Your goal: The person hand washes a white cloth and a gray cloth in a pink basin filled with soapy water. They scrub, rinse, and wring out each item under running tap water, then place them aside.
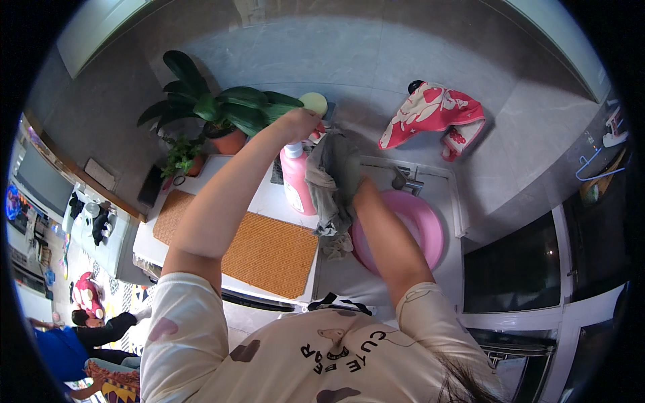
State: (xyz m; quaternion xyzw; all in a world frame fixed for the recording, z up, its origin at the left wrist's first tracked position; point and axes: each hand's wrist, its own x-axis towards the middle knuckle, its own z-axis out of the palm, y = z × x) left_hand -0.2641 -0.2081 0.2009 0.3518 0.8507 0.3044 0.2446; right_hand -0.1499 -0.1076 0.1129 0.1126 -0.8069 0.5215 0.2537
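Observation:
My left hand [302, 125] is curled over the top of a pink pump bottle [297, 184] with a white collar. The bottle stands on the white counter, and its pump head is mostly hidden by my fingers. A bunched grey-green cloth garment [330, 176] hangs from my right hand [362, 186], right beside the bottle. Folds of the cloth cover most of that hand, so its fingers are hidden. Below my right forearm, a pink plastic basin [431, 226] sits in the white sink [451, 201]. A pale crumpled cloth [336, 247] lies left of the basin.
A metal faucet [409, 180] stands behind the basin. A red-and-white towel [433, 118] hangs on the tiled wall. Potted plants [229, 141] stand at the back left. An orange woven mat [272, 252] covers part of the counter. Another person [60, 352] is at the far left.

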